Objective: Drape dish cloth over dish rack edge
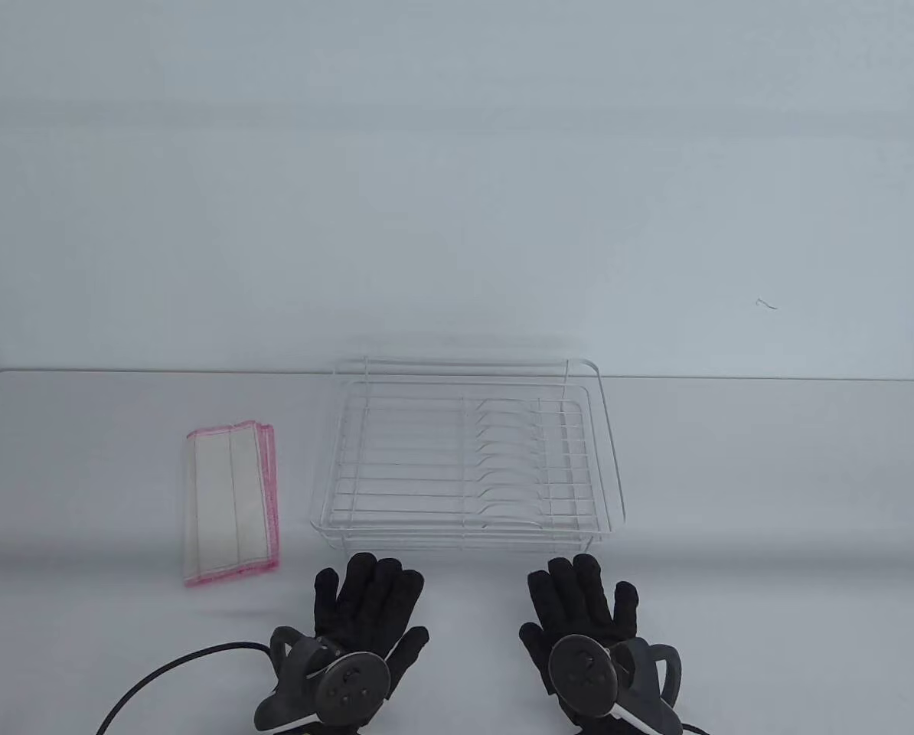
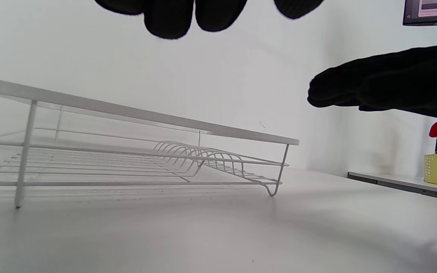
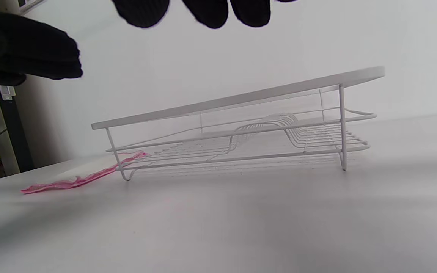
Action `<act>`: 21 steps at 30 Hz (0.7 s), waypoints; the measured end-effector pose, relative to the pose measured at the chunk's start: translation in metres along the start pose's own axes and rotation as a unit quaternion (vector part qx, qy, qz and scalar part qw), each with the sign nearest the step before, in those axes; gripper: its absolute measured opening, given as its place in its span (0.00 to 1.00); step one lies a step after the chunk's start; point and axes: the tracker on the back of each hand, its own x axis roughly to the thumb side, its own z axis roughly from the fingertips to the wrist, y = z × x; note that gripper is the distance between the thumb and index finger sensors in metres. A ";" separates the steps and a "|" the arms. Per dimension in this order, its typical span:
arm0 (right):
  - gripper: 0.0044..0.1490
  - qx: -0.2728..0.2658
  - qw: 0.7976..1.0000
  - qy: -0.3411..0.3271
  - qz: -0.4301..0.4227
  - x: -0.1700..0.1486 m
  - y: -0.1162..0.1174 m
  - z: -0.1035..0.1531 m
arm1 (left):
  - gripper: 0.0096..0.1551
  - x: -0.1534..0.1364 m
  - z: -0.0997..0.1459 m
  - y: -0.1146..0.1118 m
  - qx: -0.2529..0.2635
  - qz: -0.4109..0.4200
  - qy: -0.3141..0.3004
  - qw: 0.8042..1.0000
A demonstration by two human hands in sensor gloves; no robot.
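Note:
A folded white dish cloth with pink edges [image 1: 232, 501] lies flat on the table, left of the white wire dish rack [image 1: 468, 459]. The rack stands at the table's middle; it also shows in the left wrist view [image 2: 135, 159] and the right wrist view [image 3: 241, 132]. The cloth shows as a pink strip in the right wrist view [image 3: 78, 180]. My left hand [image 1: 369, 605] and right hand [image 1: 579, 605] lie flat and open on the table just in front of the rack, holding nothing. The right hand shows in the left wrist view [image 2: 385, 87], the left hand in the right wrist view [image 3: 25, 49].
A black cable [image 1: 174, 674] runs from the left hand's tracker toward the bottom left. The white table [image 1: 771, 536] ends at a pale wall behind the rack. A yellow basket [image 2: 436, 167] stands off the table at the far right.

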 end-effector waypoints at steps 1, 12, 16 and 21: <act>0.38 0.000 1.000 0.000 0.000 0.001 0.000 0.000 | 0.36 -0.001 0.000 0.000 0.001 0.000 0.001 1.000; 0.39 -0.002 1.000 -0.003 -0.008 -0.001 0.003 0.000 | 0.36 -0.001 -0.001 0.003 0.004 0.002 0.004 1.000; 0.39 0.000 1.000 -0.004 -0.014 -0.002 0.004 0.000 | 0.36 -0.001 -0.001 0.004 0.002 0.003 0.001 1.000; 0.38 0.004 1.000 -0.006 -0.019 -0.002 0.004 0.000 | 0.36 -0.002 -0.001 0.004 0.001 0.006 0.001 1.000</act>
